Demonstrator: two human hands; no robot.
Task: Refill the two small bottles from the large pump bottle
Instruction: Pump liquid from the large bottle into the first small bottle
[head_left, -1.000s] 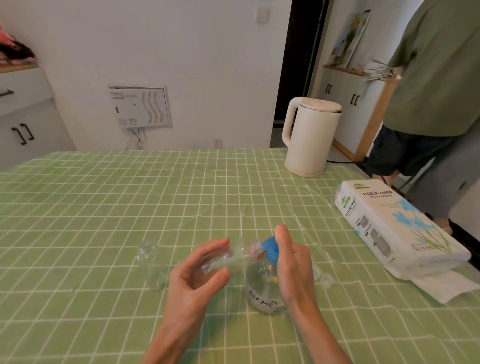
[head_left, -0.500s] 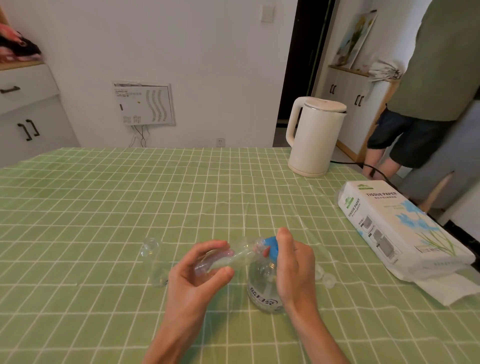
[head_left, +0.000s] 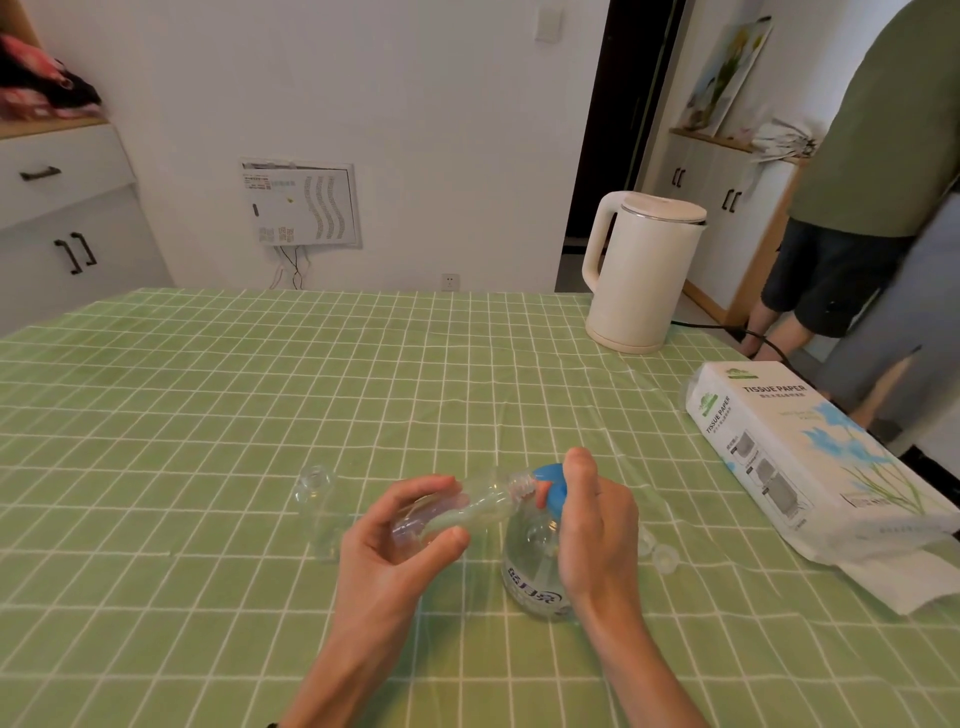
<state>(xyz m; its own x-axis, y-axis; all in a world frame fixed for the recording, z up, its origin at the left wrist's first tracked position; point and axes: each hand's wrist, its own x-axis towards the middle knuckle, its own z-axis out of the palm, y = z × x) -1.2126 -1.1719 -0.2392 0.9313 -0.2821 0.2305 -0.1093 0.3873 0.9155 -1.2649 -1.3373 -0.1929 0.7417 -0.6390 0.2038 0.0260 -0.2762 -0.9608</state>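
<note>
My left hand (head_left: 400, 540) holds a small clear bottle (head_left: 478, 506) tilted on its side, its open neck against the red nozzle of the large pump bottle (head_left: 530, 577). That clear pump bottle stands on the green checked tablecloth and has a blue pump head (head_left: 551, 486). My right hand (head_left: 592, 525) wraps around the pump, fingers on top of the blue head. A second small clear bottle (head_left: 314, 512) stands uncapped to the left of my left hand. Small clear caps (head_left: 662, 557) lie just right of my right hand.
A white electric kettle (head_left: 641, 270) stands at the table's far right, its cord running off the edge. A tissue paper pack (head_left: 795, 452) lies along the right edge. A person in a green shirt (head_left: 893, 156) stands beyond the right side.
My hands, the small bottle and the pump bottle keep the same hold and position. The person at the right has shifted slightly. The view has tilted a little.
</note>
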